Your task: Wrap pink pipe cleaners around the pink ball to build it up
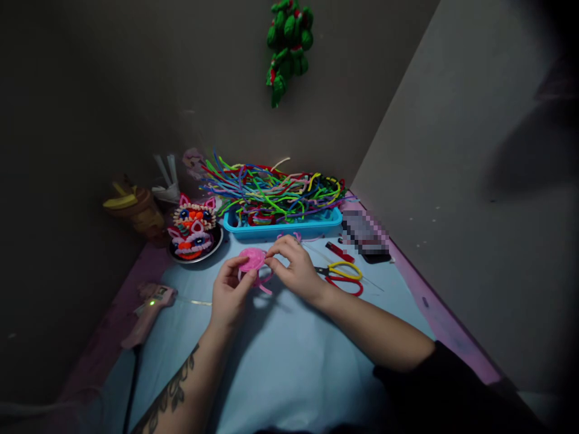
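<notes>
Head view: one pink coil (251, 258), roundish, loose strands hanging below, held up over a light blue cloth (307, 361) near the middle of the table. One left hand (230, 288), fingers and thumb closed about the coil's left and lower side (leafy tattoo along the forearm). One right hand (292, 268), thumb and fingertips pinched narrow on the coil's right edge. Behind the hands, one bright blue tray (289, 230), heaped with many-coloured pipe cleaners (271, 187). To its left, one dark bowl (221, 241) bearing two fuzzy animal heads (195, 218); beyond it, one brown pot (145, 211). At near left, one pink glue gun (151, 310), green light showing. Right of the hands, one pair of scissors (330, 270), yellow and red handles; one phone (376, 255), partly pixelated. On the wall, one green bunch (289, 45), details unclear.
</notes>
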The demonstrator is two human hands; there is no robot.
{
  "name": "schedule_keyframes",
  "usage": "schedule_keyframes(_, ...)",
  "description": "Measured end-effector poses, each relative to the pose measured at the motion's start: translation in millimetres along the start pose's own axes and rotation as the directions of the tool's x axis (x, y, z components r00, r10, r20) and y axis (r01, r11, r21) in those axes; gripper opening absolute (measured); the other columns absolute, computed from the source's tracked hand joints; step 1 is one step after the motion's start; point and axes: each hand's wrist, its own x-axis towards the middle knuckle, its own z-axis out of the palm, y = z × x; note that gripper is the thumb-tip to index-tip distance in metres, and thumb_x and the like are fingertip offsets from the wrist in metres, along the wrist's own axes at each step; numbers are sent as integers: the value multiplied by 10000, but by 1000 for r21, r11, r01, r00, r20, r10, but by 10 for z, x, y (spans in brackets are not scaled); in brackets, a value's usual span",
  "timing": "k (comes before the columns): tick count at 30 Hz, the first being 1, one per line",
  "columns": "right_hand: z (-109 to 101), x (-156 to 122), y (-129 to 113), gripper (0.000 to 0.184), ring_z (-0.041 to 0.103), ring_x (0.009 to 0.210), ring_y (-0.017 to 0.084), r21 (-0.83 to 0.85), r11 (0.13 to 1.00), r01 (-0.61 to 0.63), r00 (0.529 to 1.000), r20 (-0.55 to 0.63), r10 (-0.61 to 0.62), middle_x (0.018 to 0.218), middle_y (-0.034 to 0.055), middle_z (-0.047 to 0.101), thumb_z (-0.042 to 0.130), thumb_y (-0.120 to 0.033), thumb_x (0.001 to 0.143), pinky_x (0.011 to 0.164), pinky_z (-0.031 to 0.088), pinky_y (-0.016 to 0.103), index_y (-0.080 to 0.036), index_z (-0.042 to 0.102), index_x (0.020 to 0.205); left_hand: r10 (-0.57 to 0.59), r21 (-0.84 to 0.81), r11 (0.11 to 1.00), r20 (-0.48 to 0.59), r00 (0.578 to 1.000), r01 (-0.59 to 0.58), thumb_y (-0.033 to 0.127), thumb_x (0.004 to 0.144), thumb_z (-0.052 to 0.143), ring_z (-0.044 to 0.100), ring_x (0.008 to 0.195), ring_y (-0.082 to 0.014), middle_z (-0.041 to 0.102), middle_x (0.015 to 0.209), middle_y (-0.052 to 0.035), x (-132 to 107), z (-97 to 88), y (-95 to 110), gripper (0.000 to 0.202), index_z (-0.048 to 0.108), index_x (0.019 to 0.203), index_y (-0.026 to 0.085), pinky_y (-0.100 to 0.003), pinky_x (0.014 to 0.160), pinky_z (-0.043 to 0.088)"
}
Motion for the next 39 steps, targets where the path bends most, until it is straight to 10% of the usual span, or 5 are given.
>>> schedule_keyframes(15, 70, -65, -9, 81, 596, 808, 165, 18, 999, -44, 999, -17, 44, 785, 31, 658, 603, -212, 831, 792, 435, 323, -200, 661, 775, -5, -7, 1000, 4, 1000, 5, 262, 651, 787, 606, 856, -138, 651, 937, -25, 10, -19, -19, 312, 649, 926, 206, -221, 699, 484)
schedule_keyframes(28, 90, -24, 63, 182, 506, 790, 137, 296, 858, -420, 904, 219, 367, 787, 2, 499, 615, -326, 805, 781, 398, 295, -180, 635, 698, -20, 5, 1000, 32, 999, 20, 278, 635, 793, 584, 792, -132, 636, 898, -23, 10, -22, -31, 326, 647, 915, 196, -228, 675, 471)
schedule_keyframes(39, 0, -12, -6, 411, 531, 933, 181, 224, 944, -244, 970, 75, 232, 927, 66, 548, 510, -554, 847, 845, 424, 324, -178, 663, 912, -61, -89, 995, -64, 996, 55, 271, 599, 812, 608, 765, -121, 657, 901, -23, 78, -46, -40, 384, 645, 936, 194, -232, 688, 468)
